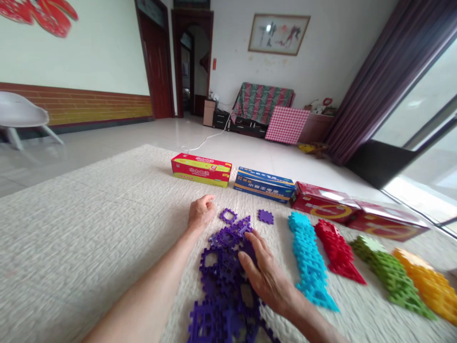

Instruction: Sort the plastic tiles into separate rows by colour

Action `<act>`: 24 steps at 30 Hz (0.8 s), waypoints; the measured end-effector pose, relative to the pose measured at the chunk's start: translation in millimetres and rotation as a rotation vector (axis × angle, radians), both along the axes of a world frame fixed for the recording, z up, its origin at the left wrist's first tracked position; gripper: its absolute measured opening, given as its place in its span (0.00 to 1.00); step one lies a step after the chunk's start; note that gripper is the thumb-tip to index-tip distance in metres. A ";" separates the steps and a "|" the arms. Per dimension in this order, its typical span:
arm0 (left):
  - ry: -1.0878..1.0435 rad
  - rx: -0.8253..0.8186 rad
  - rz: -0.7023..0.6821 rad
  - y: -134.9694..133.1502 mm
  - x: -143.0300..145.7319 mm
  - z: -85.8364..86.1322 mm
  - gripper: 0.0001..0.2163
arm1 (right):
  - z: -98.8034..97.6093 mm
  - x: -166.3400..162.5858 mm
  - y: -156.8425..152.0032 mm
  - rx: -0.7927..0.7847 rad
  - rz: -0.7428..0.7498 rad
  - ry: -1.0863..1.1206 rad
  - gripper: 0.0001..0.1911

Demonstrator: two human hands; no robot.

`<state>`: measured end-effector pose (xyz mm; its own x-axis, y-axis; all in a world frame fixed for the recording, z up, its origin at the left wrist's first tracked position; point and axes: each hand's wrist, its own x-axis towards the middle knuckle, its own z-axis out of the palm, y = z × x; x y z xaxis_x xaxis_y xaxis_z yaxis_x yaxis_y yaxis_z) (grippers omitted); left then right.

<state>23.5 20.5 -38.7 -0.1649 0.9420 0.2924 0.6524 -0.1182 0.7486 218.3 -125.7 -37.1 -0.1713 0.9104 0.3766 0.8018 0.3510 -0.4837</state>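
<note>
A heap of purple interlocking plastic squares (223, 281) lies on the cream rug (89, 228) right in front of me. My right hand (266, 271) rests flat on the heap's right side, fingers stretched out over the pieces. My left hand (201, 212) sits at the heap's far left end, fingers curled in toward the palm; whether it holds a piece is hidden. Two loose purple squares lie just beyond: an open frame (228, 216) and a solid one (266, 216).
To the right lie rows of cyan (310, 257), red (335, 252), green (389, 274) and orange pieces (428, 283). Several flat cartons line the rug's far edge: red-yellow (201, 170), blue (264, 184), two red (357, 209). A white chair (21, 116) stands far left.
</note>
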 end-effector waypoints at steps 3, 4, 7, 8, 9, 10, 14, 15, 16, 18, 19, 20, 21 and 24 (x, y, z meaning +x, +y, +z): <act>0.002 -0.002 -0.014 0.5 -0.4 -0.6 0.16 | -4.2 -18.1 -13.7 0.036 0.048 0.039 0.29; 0.000 0.001 -0.015 0.6 -0.5 -0.8 0.16 | -2.5 -24.0 -17.0 0.041 0.073 0.047 0.29; -0.003 0.021 -0.012 0.7 -0.3 -1.0 0.16 | 11.8 -34.0 -17.4 0.031 0.141 0.048 0.27; -0.004 0.025 -0.010 0.7 -0.2 -0.9 0.16 | 18.4 -33.9 -13.4 0.021 0.149 0.043 0.24; -0.004 0.025 -0.008 0.7 -0.1 -0.7 0.16 | 25.1 -32.1 -7.3 0.011 0.150 0.036 0.21; -0.003 0.020 -0.007 0.7 0.0 -0.4 0.16 | 31.5 -29.0 0.8 0.003 0.147 0.028 0.20; 0.001 0.005 -0.001 0.6 0.3 0.7 0.16 | 47.6 -15.4 38.6 -0.019 0.167 -0.126 0.20; 0.001 0.005 0.000 0.6 0.3 1.0 0.16 | 49.1 -14.2 46.1 -0.040 0.168 -0.199 0.20; 0.001 0.006 0.000 0.6 0.3 1.1 0.16 | 49.9 -14.2 52.0 -0.065 0.163 -0.273 0.20; 0.001 0.003 -0.002 0.7 0.2 1.2 0.16 | 49.9 -17.1 59.0 -0.116 0.146 -0.388 0.22; 0.002 0.002 -0.003 0.7 0.1 1.1 0.16 | 49.7 -19.2 60.6 -0.131 0.141 -0.419 0.22; 0.002 0.002 -0.005 0.6 0.0 1.1 0.16 | 49.6 -21.3 61.4 -0.134 0.139 -0.428 0.22; 0.001 0.002 -0.007 0.5 0.0 1.1 0.16 | 49.8 -22.9 61.7 -0.127 0.138 -0.420 0.21; -0.002 -0.005 -0.016 -0.3 -0.2 1.9 0.16 | 54.5 -21.5 61.7 -0.093 0.140 -0.324 0.14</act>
<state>23.3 20.3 -36.8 -0.1509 0.9460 0.2869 0.6487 -0.1243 0.7509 196.8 -63.9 17.4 -0.3936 0.8975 0.1992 0.8661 0.4346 -0.2470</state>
